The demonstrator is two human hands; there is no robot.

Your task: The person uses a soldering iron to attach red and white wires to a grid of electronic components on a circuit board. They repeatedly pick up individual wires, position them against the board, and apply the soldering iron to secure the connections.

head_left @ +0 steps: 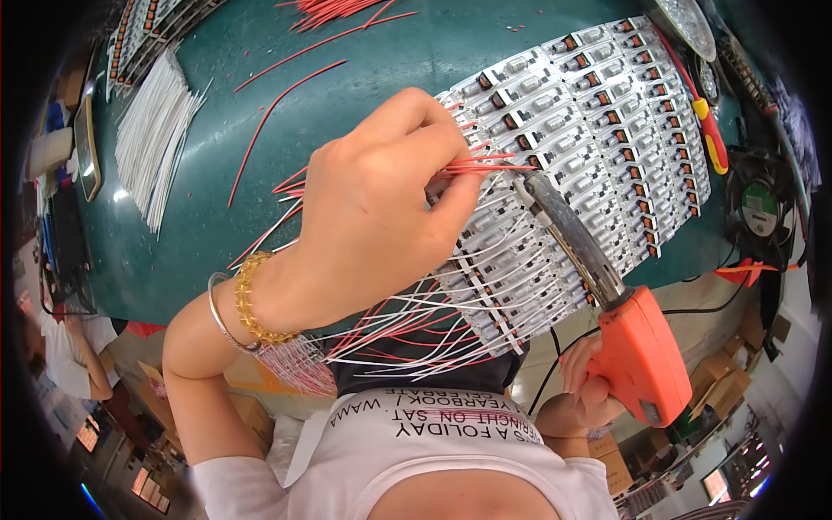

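— What is the left hand point(381, 208) doing at mid-frame?
— Its fingers are pressed together, pinching thin red wires point(485, 165) against the rows of small white circuit boards point(572, 156).
— And the right hand point(581, 390)?
— At lower right, curled tight around the orange-handled soldering gun point(637, 351).
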